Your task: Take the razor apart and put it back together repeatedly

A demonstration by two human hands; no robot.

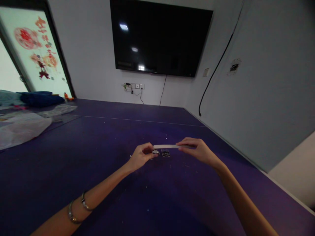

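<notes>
A flat white strip point(165, 146) spans the gap between my two hands, held level above the purple surface point(137, 203). My right hand point(197, 150) pinches its right end, thumb below and fingers above. My left hand point(142, 155) is closed around a small silvery metal piece point(156, 151), pinched at the fingertips beside the strip's left end. Whether those fingers also touch the strip, I cannot tell. Just beyond the hands, a small dark square piece with pale marks point(165, 153) lies on the surface below the strip.
Clear plastic sheeting point(24, 127) and blue cloth point(40, 98) lie at the left, with a small orange object point(68, 97) by the door. A large television point(161, 36) hangs on the far wall above sockets point(137, 86). A black cable point(216, 67) dangles at the right.
</notes>
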